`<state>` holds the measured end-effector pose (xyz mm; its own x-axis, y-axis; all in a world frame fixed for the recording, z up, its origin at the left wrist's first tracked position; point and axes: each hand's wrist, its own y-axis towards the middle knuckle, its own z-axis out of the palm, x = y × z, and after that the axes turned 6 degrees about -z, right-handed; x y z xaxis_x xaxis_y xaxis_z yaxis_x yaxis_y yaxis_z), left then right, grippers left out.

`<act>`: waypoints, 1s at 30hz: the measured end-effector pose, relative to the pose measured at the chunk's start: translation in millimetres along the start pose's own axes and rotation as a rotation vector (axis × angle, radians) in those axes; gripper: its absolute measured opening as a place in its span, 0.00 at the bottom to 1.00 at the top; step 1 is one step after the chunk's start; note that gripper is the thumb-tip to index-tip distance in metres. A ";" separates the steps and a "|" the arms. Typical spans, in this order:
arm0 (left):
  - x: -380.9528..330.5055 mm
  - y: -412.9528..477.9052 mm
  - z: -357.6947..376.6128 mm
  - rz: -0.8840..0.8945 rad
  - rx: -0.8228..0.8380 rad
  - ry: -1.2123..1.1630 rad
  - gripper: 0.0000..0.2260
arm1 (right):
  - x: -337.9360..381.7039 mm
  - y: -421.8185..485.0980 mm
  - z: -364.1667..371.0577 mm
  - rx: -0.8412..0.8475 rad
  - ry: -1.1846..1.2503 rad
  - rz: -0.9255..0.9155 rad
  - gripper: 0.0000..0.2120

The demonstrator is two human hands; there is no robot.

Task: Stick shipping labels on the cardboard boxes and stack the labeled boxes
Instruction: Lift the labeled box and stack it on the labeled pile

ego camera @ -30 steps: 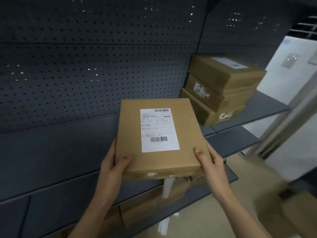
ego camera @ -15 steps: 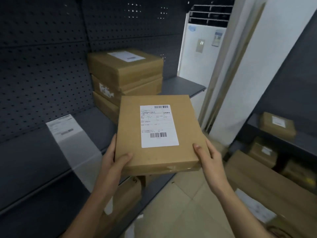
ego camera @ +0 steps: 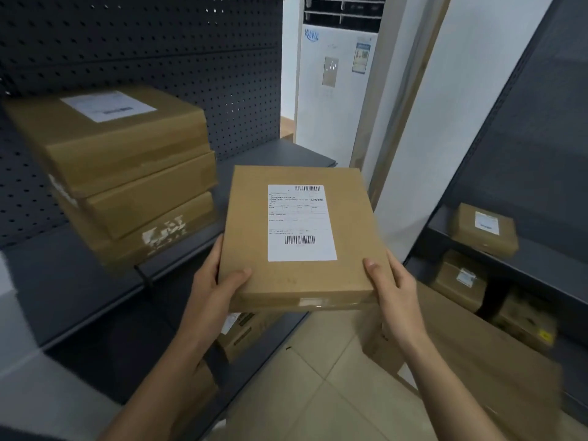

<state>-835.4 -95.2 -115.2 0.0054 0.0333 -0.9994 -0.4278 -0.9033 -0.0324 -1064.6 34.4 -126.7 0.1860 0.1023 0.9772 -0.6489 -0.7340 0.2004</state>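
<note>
The box (ego camera: 296, 237), label (ego camera: 301, 222) up, hangs in the air near the stack (ego camera: 127, 173) of three boxes on the shelf (ego camera: 63, 281), to the stack's right. The left hand (ego camera: 213, 294) and right hand (ego camera: 394, 291) hold its near corners, each grip clamped on it, thumbs on top.

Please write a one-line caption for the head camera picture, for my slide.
Both hands, left and right, hold a labeled box beside a three-box stack on the shelf.

Dark pegboard shelving (ego camera: 143, 52) flanks a pale-tiled floor (ego camera: 318, 393). A white floor-standing air conditioner (ego camera: 337, 100) stands beyond, beside a white wall (ego camera: 477, 90).
</note>
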 end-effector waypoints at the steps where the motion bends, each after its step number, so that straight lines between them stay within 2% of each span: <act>1: 1.5 11.8 4.1 -0.009 -0.004 -0.005 0.31 | -3.0 10.2 -0.5 -0.004 0.002 0.003 0.23; 6: 7.0 82.2 19.9 -0.010 0.035 -0.023 0.31 | -19.9 66.6 4.4 -0.026 -0.022 0.018 0.20; 12: 0.6 167.1 31.3 0.033 0.126 -0.034 0.32 | -20.6 143.5 15.0 -0.075 -0.094 -0.009 0.25; 16: -4.8 215.8 34.4 0.056 0.145 -0.039 0.26 | -24.6 191.1 25.5 -0.082 -0.129 -0.026 0.27; 18: -1.8 233.3 34.4 0.049 0.124 -0.052 0.25 | -30.2 211.9 31.2 -0.067 -0.137 -0.017 0.27; 22: 5.1 265.6 30.4 0.015 0.065 -0.063 0.33 | -43.7 256.7 45.9 -0.018 -0.140 -0.004 0.23; 26: 10.9 292.6 28.1 -0.002 -0.048 -0.063 0.34 | -59.7 306.5 64.9 0.091 -0.116 0.000 0.22; 30: 16.6 316.3 26.8 -0.010 -0.210 -0.078 0.29 | -75.1 359.6 89.3 0.215 -0.051 -0.012 0.22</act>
<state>-994.8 -368.9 -141.8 -0.0648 0.0683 -0.9956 -0.2305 -0.9717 -0.0516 -1246.0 -297.3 -134.3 0.2330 0.0821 0.9690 -0.4748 -0.8600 0.1870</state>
